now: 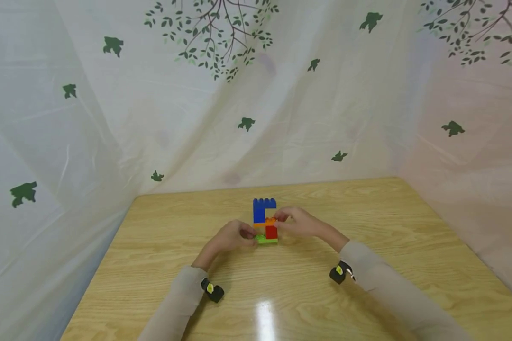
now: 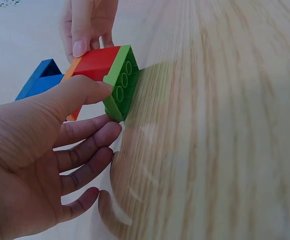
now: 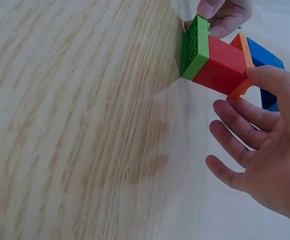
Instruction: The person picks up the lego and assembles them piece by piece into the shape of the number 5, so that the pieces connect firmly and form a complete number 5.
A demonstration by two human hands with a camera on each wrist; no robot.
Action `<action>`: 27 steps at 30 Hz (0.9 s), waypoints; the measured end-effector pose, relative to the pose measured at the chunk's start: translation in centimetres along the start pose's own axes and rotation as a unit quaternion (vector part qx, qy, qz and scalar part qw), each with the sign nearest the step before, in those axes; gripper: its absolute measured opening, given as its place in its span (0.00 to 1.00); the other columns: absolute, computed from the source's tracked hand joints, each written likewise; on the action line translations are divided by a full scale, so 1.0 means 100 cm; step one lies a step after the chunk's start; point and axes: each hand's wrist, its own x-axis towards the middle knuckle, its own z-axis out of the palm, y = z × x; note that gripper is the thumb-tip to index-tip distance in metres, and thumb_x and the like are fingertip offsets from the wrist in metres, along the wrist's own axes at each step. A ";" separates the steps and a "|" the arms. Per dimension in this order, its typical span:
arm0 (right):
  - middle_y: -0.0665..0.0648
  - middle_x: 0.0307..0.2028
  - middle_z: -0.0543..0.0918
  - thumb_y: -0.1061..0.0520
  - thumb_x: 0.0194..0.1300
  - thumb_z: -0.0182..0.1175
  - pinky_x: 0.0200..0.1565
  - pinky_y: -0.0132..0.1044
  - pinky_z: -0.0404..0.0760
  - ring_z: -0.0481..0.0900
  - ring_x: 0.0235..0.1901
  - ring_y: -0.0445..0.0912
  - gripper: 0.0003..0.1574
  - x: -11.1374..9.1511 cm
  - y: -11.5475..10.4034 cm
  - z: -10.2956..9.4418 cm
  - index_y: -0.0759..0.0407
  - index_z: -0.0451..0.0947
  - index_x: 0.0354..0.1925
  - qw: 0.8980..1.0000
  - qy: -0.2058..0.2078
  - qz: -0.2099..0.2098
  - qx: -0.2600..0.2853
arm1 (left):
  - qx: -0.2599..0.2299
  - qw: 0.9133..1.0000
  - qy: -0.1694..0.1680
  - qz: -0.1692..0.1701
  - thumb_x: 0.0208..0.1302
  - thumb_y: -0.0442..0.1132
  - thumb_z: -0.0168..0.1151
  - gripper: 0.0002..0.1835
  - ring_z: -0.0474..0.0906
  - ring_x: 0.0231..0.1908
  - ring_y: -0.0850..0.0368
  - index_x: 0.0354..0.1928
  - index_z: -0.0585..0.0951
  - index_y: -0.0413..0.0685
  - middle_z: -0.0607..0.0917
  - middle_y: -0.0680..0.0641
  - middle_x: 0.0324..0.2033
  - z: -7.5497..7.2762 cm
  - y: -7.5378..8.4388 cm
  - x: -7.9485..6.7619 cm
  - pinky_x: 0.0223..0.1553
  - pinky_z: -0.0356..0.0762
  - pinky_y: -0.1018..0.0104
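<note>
A small tower of toy building bricks stands over the table between the hands. At its bottom is a light green plate, whose hollow underside shows in both wrist views. A red brick sits on its right end, below a flat orange plate. Above, a blue brick carries a longer blue brick that overhangs to the right. My left hand pinches the green plate's left end between thumb and index finger. With thumb and fingertips, my right hand pinches the orange plate's right end, its other fingers spread.
The wooden table is light and glossy, with a bright reflection near its front. A pale curtain printed with leaves and branches surrounds its back and sides. Both sleeved wrists wear small black cameras.
</note>
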 end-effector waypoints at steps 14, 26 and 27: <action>0.61 0.52 0.83 0.50 0.79 0.52 0.56 0.47 0.79 0.79 0.52 0.51 0.24 0.013 0.005 -0.001 0.67 0.76 0.60 0.997 -0.032 0.054 0.038 | -0.002 1.000 -0.007 0.003 0.64 0.40 0.71 0.14 0.85 0.41 0.57 0.46 0.88 0.37 0.91 0.42 0.41 -0.003 -0.002 0.001 0.44 0.83 0.65; 0.62 0.52 0.82 0.52 0.80 0.49 0.54 0.43 0.79 0.77 0.48 0.49 0.24 0.020 0.008 -0.001 0.69 0.75 0.59 0.995 -0.046 0.071 0.046 | -0.012 1.000 -0.010 0.005 0.66 0.40 0.68 0.14 0.85 0.44 0.53 0.47 0.87 0.35 0.90 0.40 0.43 -0.005 -0.006 0.002 0.46 0.84 0.63; 0.62 0.52 0.82 0.52 0.80 0.49 0.54 0.43 0.79 0.77 0.49 0.49 0.24 0.020 0.009 0.000 0.69 0.75 0.59 0.995 -0.046 0.070 0.045 | -0.011 1.000 -0.010 0.006 0.67 0.40 0.68 0.14 0.85 0.44 0.53 0.47 0.88 0.35 0.90 0.40 0.43 -0.005 -0.007 0.002 0.46 0.84 0.63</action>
